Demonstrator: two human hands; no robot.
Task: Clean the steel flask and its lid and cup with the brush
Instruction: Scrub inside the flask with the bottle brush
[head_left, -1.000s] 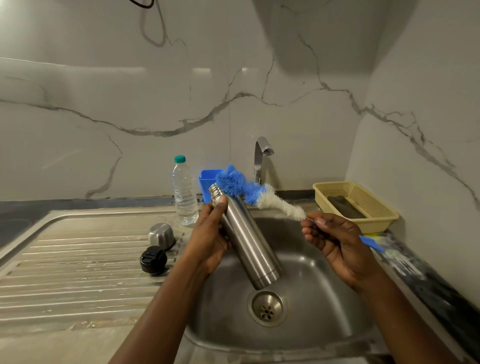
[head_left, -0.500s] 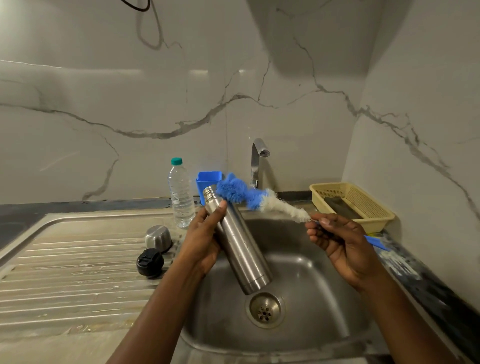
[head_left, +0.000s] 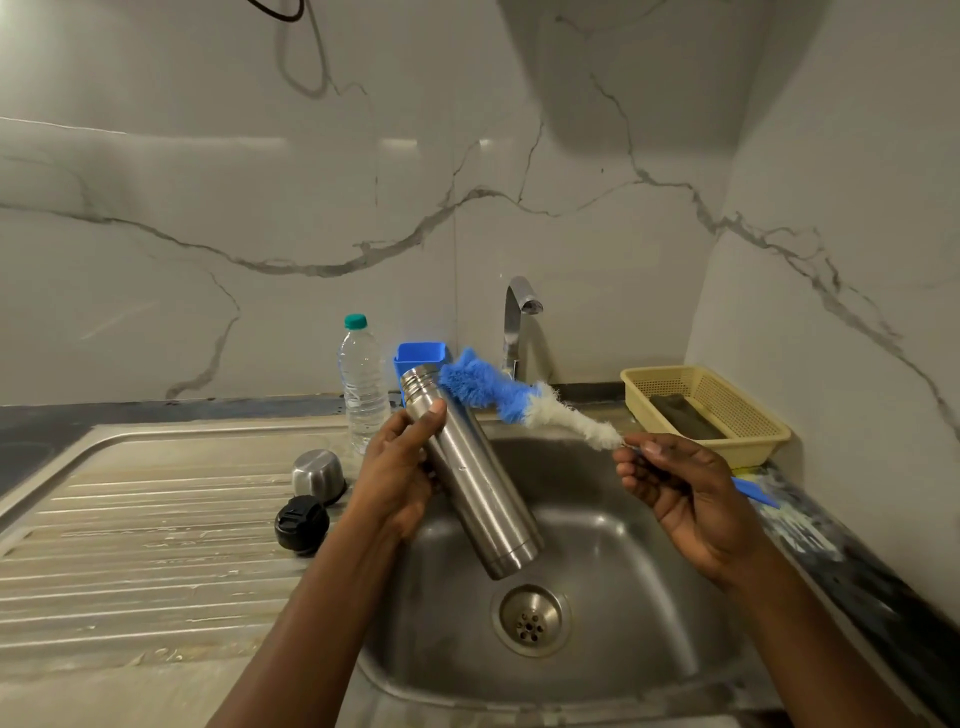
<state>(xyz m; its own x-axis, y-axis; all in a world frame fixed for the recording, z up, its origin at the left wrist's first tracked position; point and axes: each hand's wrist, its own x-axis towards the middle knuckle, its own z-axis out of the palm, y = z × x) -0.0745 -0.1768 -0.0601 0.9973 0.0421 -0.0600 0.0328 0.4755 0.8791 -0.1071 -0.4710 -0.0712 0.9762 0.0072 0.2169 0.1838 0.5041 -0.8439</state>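
Note:
My left hand (head_left: 397, 475) grips the steel flask (head_left: 475, 483), which tilts over the sink basin with its open mouth up and to the left. My right hand (head_left: 675, 486) holds the bottle brush (head_left: 514, 402) by its thin stem, the blue handle end sticking out behind the palm. The blue and white bristle head lies just outside the flask's mouth, its blue tip beside the rim. The steel cup (head_left: 318, 475) stands upside down on the drainboard, and the black lid (head_left: 301, 524) lies in front of it.
The sink basin (head_left: 613, 551) with its drain (head_left: 531, 619) lies below the flask. A tap (head_left: 517, 317) rises behind it. A clear water bottle (head_left: 362, 382) and a blue container (head_left: 420, 354) stand at the back. A yellow basket (head_left: 709, 410) sits at the right.
The flask and brush have stayed in my hands. The brush head has kept to the flask's mouth, shifting slightly, and the flask sits a little lower over the basin.

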